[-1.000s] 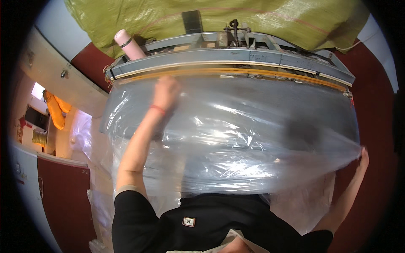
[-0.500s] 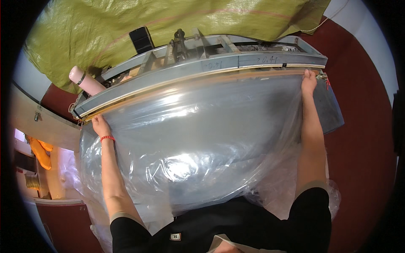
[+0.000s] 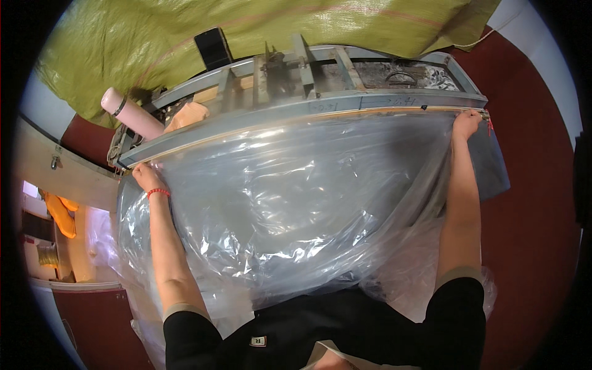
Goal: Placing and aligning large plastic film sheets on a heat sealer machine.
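Observation:
A large sheet of clear plastic film [image 3: 296, 203] stretches between my two hands, its far edge along a long grey metal bar [image 3: 271, 118]. Near the bar's left end, my left hand [image 3: 148, 177], with a red bracelet at the wrist, is closed on the film's edge. At the right end, my right hand [image 3: 467, 125] pinches the other corner of the film. A thin pale and orange strip runs along the bar's underside, right by the film. Wrinkles and bright reflections cover the film, which sags toward my body.
Behind the bar is an open metal frame with crosspieces [image 3: 305, 68]. A pink bottle [image 3: 132, 114] and a dark phone [image 3: 213, 49] lie there against a yellow-green woven sheet [image 3: 296, 24]. At left, an open cabinet holds an orange item [image 3: 60, 216]. Reddish floor [image 3: 530, 185] spans the right.
The grey bar has come down closer to the orange strip, narrowing the gap between them. My right hand has shifted slightly right, and the film looks more wrinkled. Both hands keep their hold.

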{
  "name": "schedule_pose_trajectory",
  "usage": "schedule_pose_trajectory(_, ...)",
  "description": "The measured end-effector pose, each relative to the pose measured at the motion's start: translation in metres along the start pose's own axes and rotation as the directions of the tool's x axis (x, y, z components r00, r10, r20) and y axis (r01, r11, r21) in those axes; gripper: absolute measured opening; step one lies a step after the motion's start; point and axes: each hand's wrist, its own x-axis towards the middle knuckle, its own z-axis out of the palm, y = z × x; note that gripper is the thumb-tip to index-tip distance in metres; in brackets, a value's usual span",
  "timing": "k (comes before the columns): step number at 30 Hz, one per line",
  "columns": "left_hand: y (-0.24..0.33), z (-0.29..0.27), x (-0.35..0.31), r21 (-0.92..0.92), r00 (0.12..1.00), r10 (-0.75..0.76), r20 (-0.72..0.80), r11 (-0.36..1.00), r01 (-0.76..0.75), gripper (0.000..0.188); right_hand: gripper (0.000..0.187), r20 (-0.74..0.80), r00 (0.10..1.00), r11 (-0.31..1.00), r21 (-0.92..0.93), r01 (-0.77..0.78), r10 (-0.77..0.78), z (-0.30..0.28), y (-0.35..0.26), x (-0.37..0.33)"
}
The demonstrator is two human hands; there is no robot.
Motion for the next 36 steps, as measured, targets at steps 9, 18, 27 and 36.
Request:
schedule_pose_trajectory(9,0.029,-0.037,-0.005,0.227,0.877,0.052,0.477,0.957,-0.180,0.005,0.029,-0.030,0.994,0.994,-0.003,0.107,-0.107,-0.024,-0.070,-0.030)
schedule_pose_trajectory(18,0.112,-0.092,-0.080,-0.051,0.912,0.349,0.216,0.937,-0.347,0.009,0.017,0.436,0.029,0.367,0.716,0.594,-0.899,-0.055,-0.234,-0.282)
schedule_pose_trajectory(27,0.077,-0.144,-0.102,0.463,0.474,0.040,0.879,0.159,-0.872,0.058,0.013,0.780,0.507,0.923,0.241,0.299,-0.368,-0.092,-0.088,-0.135)
schedule_pose_trajectory(36,0.099,-0.106,-0.182,0.416,0.453,0.013,0.891,0.377,-0.828,0.072,0.017,0.661,0.671,0.926,0.104,0.363,-0.337,-0.161,0.041,-0.019)
